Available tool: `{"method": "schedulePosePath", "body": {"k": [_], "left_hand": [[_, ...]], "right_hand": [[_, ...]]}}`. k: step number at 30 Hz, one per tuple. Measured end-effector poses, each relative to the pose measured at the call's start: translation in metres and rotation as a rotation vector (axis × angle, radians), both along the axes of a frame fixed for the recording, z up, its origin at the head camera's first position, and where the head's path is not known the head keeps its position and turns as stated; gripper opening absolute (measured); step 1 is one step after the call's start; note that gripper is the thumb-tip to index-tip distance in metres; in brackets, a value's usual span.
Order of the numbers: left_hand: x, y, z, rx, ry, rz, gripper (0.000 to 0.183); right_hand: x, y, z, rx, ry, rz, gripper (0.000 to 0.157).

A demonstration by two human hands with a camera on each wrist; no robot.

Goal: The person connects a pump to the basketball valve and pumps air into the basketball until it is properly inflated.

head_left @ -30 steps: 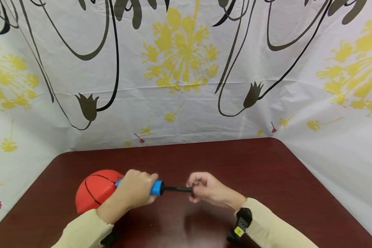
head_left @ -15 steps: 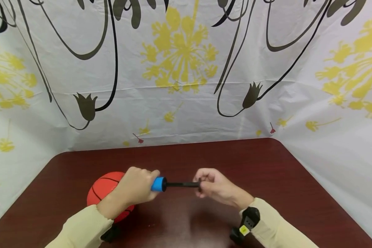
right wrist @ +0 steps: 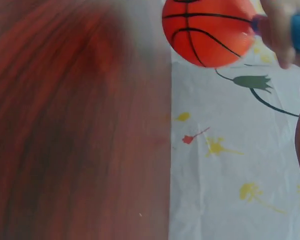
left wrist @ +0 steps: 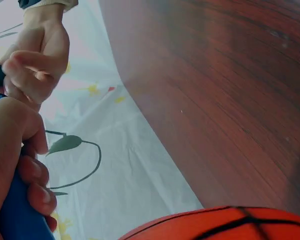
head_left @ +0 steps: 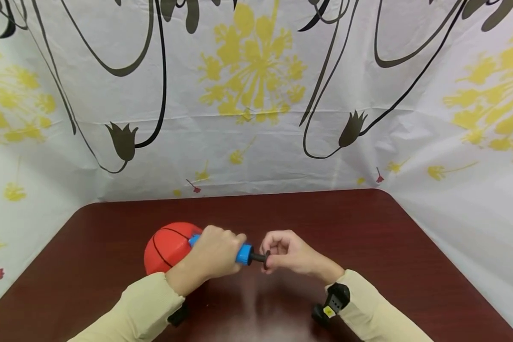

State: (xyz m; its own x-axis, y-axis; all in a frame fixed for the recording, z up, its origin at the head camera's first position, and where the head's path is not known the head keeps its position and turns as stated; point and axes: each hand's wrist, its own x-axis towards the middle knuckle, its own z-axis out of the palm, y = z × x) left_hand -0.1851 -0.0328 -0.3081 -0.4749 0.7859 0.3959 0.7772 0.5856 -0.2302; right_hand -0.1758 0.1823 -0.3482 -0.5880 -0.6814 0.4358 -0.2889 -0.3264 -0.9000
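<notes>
My left hand (head_left: 215, 251) grips the blue barrel of a hand pump (head_left: 244, 254), its fingers curled round it. The barrel's far end meets a small red-orange basketball (head_left: 166, 247) with black lines, partly behind the left hand. On the right, my right hand (head_left: 290, 254) pinches the black handle of the pump between thumb and fingers, and a short stretch of black rod shows. In the left wrist view the blue barrel (left wrist: 20, 215) lies in the left fist, with the ball (left wrist: 230, 225) at the bottom edge. The right wrist view shows the ball (right wrist: 205, 35) at the top.
A dark red-brown table (head_left: 325, 223) with rounded far corners lies beneath the hands. Behind and beside it hangs a white sheet (head_left: 256, 156) printed with yellow flowers and dark stems. A black band (head_left: 339, 298) with a camera is on the right wrist.
The black rod stretched out to the right half a second ago; now most of it is inside the barrel. The left hand, pump and ball have moved right, towards the right hand.
</notes>
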Motion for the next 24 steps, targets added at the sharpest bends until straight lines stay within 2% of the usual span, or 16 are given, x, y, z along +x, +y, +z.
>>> {"method": "schedulePosePath", "body": {"k": [3,5,10,13,17,21,24], "left_hand": [[0.0,0.002,0.001,-0.007,-0.019,-0.012,0.028],[0.0,-0.002,0.001,0.002,-0.026,-0.022,0.026],[-0.003,-0.025,0.001,0.018,-0.019,0.007,0.028],[-0.005,-0.034,-0.002,0.018,-0.012,0.035,0.03],[-0.002,-0.029,-0.003,-0.006,0.017,0.029,0.029],[0.003,-0.014,-0.002,-0.008,0.037,-0.003,0.028],[0.005,-0.009,-0.002,-0.016,0.025,-0.014,0.029]], "right_hand": [[0.001,-0.002,-0.001,-0.024,-0.035,-0.001,0.011],[0.003,0.002,0.0,-0.068,-0.073,0.026,0.004],[0.006,0.022,0.001,-0.206,-0.146,0.184,0.008],[0.006,0.03,-0.002,-0.22,-0.176,0.229,0.011],[0.005,0.018,-0.007,-0.168,-0.148,0.168,0.006],[0.003,-0.007,-0.01,-0.129,-0.095,0.062,0.013],[0.004,-0.018,-0.011,-0.114,-0.092,0.02,0.012]]}}
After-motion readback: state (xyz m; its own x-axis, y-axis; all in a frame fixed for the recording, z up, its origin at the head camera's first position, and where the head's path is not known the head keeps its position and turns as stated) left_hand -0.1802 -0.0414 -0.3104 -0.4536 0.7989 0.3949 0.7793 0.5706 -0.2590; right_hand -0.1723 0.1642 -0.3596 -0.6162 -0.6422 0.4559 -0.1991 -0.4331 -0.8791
